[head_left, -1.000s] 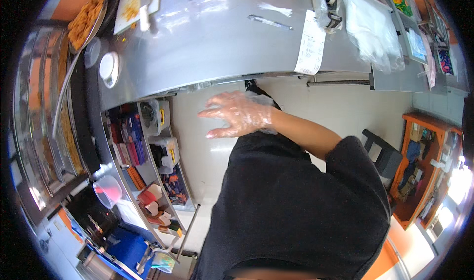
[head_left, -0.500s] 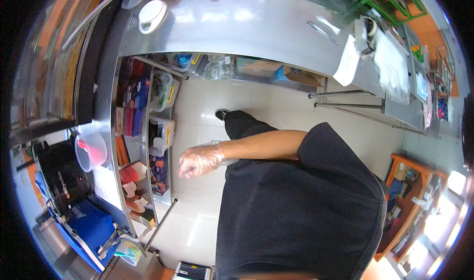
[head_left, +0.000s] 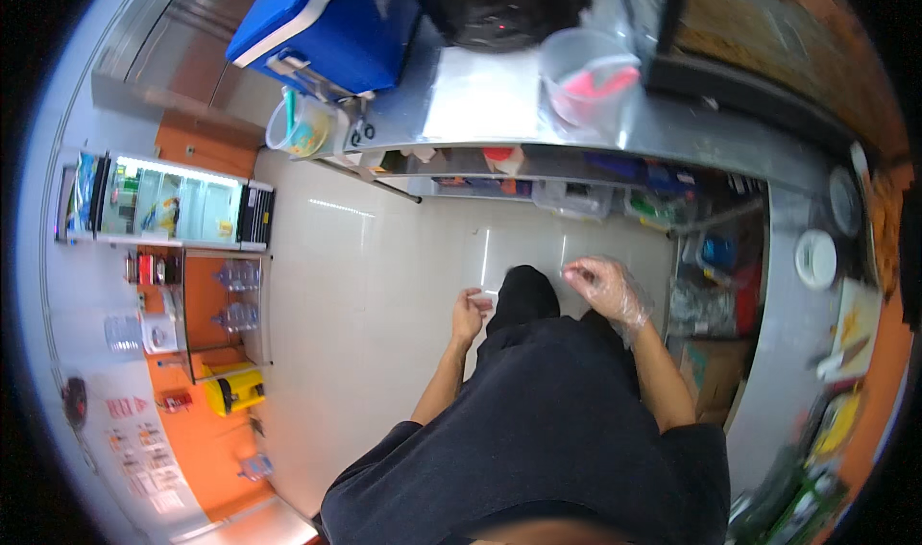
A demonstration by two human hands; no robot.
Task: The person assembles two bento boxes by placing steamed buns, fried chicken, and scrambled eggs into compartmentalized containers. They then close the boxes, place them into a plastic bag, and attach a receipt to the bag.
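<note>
My left hand (head_left: pixel 470 315) is bare and hangs over the floor beside my thigh, fingers loosely bent and a little apart, with nothing in it. My right hand (head_left: pixel 607 290) wears a clear plastic glove (head_left: pixel 636 307). Its fingers are relaxed and slightly curled, and no object shows in them. Neither hand touches anything. Ahead of them runs a steel counter (head_left: pixel 394 122), bearing a clear tub (head_left: pixel 588 79) with something pink inside and a smaller clear cup (head_left: pixel 300 127) with a green-handled utensil.
On the counter stand a blue cooler box (head_left: pixel 327 31), a black appliance (head_left: pixel 499 7) and a white sheet (head_left: pixel 483 94). Another steel counter at right holds a round white scale (head_left: pixel 815 259) and a cutting board (head_left: pixel 855 324). Left are a glass-door fridge (head_left: pixel 171 199) and a yellow case (head_left: pixel 233 388).
My body and view have turned left, so the counter with the blue cooler now lies ahead. My left hand has come into view. The gloved right hand still holds nothing visible.
</note>
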